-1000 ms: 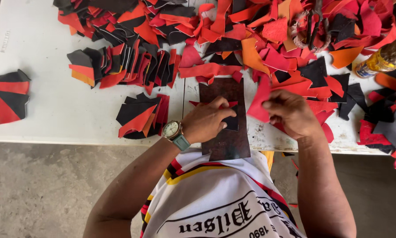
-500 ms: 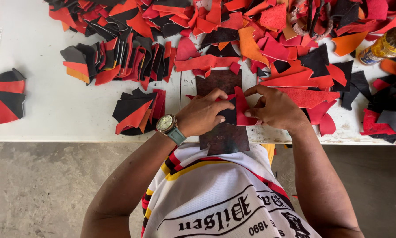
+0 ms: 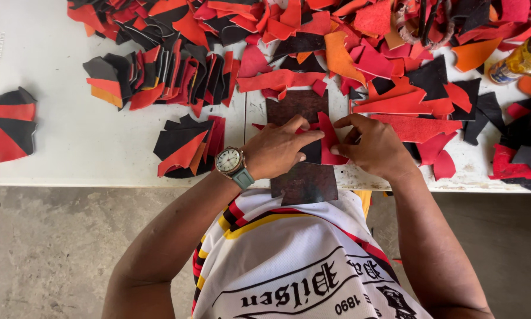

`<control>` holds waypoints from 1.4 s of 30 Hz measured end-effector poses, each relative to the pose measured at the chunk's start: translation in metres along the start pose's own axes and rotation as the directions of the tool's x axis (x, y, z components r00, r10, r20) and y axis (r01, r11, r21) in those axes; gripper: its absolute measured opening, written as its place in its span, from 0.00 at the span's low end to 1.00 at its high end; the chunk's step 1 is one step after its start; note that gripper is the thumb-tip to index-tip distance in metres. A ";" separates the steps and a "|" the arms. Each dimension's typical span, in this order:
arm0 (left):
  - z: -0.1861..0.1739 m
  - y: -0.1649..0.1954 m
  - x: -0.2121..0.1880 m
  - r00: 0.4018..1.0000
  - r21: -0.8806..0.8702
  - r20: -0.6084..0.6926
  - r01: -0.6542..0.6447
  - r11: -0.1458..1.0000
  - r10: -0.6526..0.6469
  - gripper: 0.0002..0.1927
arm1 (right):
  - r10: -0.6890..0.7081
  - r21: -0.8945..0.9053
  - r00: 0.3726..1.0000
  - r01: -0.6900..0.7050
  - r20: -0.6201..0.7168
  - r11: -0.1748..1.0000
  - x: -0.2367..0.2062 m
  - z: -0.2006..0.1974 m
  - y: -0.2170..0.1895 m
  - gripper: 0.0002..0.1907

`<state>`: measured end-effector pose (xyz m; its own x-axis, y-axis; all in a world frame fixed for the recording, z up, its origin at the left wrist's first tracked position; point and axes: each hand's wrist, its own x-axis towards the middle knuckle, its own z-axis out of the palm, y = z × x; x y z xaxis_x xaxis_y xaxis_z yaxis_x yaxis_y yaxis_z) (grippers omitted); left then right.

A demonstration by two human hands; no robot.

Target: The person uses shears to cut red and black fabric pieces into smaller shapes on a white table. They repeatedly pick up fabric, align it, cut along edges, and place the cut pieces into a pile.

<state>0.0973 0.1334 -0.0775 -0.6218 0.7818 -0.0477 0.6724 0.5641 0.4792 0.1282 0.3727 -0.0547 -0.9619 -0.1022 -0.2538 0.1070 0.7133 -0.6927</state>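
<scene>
A dark brown board [image 3: 301, 182] lies at the white table's near edge, overhanging it. On the board rest a black leather piece and a red leather piece [image 3: 327, 142], side by side. My left hand [image 3: 277, 149], with a wristwatch, presses flat on the black piece. My right hand [image 3: 372, 145] holds down the red piece with fingertips at its right edge. Both hands meet over the board.
Heaps of red, orange and black leather scraps [image 3: 348, 41] cover the far and right side of the white table [image 3: 70, 142]. Sorted stacks [image 3: 185, 145] sit left of the board, another pile [image 3: 11, 124] at far left. A yellow bottle [image 3: 522, 59] lies at right. Concrete floor lies below.
My right hand brought a red piece from the right-hand scraps onto the board beside the black piece. The left hand stayed pressing on the board.
</scene>
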 end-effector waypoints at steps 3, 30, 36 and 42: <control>0.007 -0.004 0.007 0.998 0.040 0.056 0.025 0.999 -0.027 0.27 | -0.374 -0.235 0.902 0.324 -0.217 0.916 -0.016 0.011 0.001 0.18; -0.023 -0.031 -0.019 0.829 -0.237 -0.558 -0.118 0.964 -0.036 0.20 | -0.293 -0.614 0.955 0.199 -0.055 0.764 -0.053 0.033 -0.003 0.27; 0.044 0.039 -0.082 0.881 -0.176 -0.465 0.009 0.984 -0.091 0.16 | -0.297 -0.575 0.954 0.225 -0.034 0.787 -0.049 0.020 -0.009 0.27; 0.050 0.044 -0.083 0.900 -0.206 -0.428 -0.014 0.979 -0.077 0.15 | -0.201 -0.421 0.973 0.230 0.113 0.877 -0.039 0.001 -0.011 0.27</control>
<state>0.1985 0.1063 -0.0964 -0.7837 0.5466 0.2951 0.5840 0.4866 0.6497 0.1645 0.3680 -0.0375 -0.9288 -0.3215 -0.1840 -0.2338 0.8940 -0.3822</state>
